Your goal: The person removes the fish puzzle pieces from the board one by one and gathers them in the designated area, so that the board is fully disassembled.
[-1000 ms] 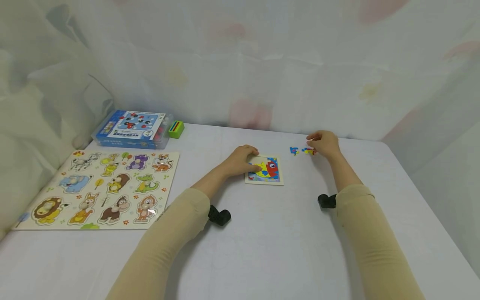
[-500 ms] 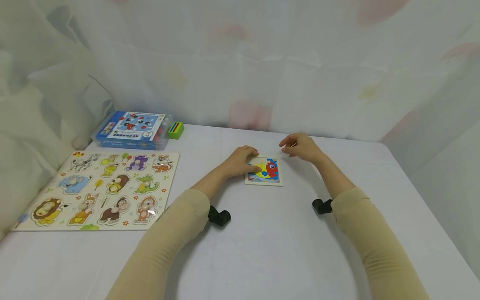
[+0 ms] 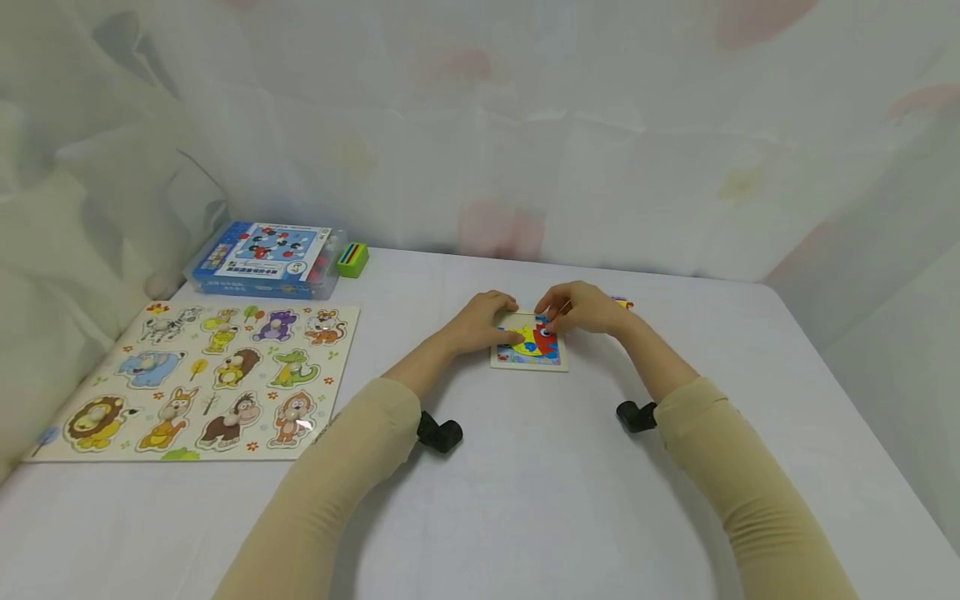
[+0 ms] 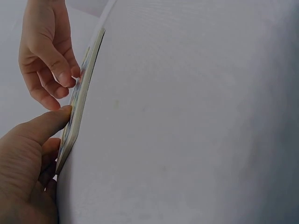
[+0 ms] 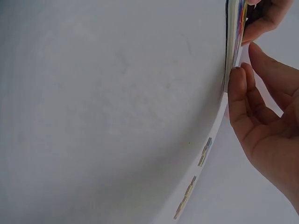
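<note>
In the head view, my left hand [image 3: 480, 322] holds a small wooden-framed jigsaw puzzle [image 3: 525, 362] by its left side. Its thumb lies on the picture face, as the left wrist view also shows. The puzzle has a red, yellow and blue picture, with a pale bare patch at the upper left. My right hand [image 3: 587, 308] is at the upper right corner, fingertips at the board's edge and face. In the right wrist view, thumb and fingers [image 5: 237, 86] stand apart with no piece visible between them. Loose puzzle pieces [image 5: 204, 151] lie on the table nearby, mostly hidden in the head view.
A large animal knob puzzle [image 3: 202, 383] lies on the left of the white table [image 3: 525, 483]. Behind it sit a blue-labelled clear box [image 3: 262, 258] and a small green block [image 3: 352, 260]. Fabric curtain [image 3: 600, 167] hangs behind the table.
My right hand has moved left from the loose pieces to the upper right corner of the jigsaw puzzle. The left hand has stayed in place on the board.
</note>
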Demonstrator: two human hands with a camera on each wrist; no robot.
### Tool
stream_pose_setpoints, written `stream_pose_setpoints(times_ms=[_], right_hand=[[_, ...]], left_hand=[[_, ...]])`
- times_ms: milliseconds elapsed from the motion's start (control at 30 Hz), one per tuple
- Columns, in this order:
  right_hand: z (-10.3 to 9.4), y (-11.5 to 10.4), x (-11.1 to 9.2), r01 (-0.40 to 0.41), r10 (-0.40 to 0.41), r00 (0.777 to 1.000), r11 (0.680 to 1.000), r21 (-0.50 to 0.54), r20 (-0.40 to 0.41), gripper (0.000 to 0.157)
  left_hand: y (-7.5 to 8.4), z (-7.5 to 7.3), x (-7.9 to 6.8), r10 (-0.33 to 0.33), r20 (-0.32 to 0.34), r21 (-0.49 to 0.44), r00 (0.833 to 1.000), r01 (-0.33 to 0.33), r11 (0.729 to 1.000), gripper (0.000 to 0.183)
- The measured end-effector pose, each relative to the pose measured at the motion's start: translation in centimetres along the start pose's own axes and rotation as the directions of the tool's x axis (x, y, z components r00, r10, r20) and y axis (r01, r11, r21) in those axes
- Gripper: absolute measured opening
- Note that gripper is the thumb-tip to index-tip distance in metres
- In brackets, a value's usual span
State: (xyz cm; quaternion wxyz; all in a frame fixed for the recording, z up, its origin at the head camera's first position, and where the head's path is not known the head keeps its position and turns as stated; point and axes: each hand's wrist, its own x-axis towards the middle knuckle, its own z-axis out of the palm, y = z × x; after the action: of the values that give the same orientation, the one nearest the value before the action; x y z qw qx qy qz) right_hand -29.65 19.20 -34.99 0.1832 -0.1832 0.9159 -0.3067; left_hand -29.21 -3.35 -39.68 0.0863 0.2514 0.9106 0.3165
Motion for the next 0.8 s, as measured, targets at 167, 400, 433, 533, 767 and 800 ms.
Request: stream_pose_setpoints(times_ms=[167,400,433,533,767,800], right_hand=[[0.30,-0.04,0.09,-0.004,0.004,1.000,1.000,-0.026,0.012,0.028],[0.62,0.00,0.08,0.020,-0.019,0.999,0.998,-0.056,0.030,0.025],[0.65,-0.01,0.05,0.017,-0.015,0.999,0.998,-0.053,0.030,0.025],[0.75,-0.09,-0.07,0.011,-0.010,1.000,0.999,-0.046,0.027,0.025],[0.94,-0.13,-0.22,0.027,-0.026,1.000,0.998,-0.051,0.015,0.023],[0.94,-0.15,-0.25,0.029,-0.028,0.999,0.998,-0.053,0.014,0.023]], left_hand=[[-0.03,-0.06,0.03,0.008,-0.002,0.008,1.000,-0.008,1.000,0.058],[0.05,-0.04,0.01,0.002,0.002,0.005,1.000,-0.002,1.000,0.058],[0.06,-0.04,0.01,0.002,0.001,0.005,1.000,-0.002,1.000,0.058],[0.07,-0.07,-0.02,0.003,0.001,0.009,1.000,-0.003,1.000,0.058],[0.04,-0.10,0.03,0.008,0.001,0.012,1.000,-0.008,1.000,0.059],[0.03,-0.10,0.04,0.009,0.001,0.013,1.000,-0.009,1.000,0.059]])
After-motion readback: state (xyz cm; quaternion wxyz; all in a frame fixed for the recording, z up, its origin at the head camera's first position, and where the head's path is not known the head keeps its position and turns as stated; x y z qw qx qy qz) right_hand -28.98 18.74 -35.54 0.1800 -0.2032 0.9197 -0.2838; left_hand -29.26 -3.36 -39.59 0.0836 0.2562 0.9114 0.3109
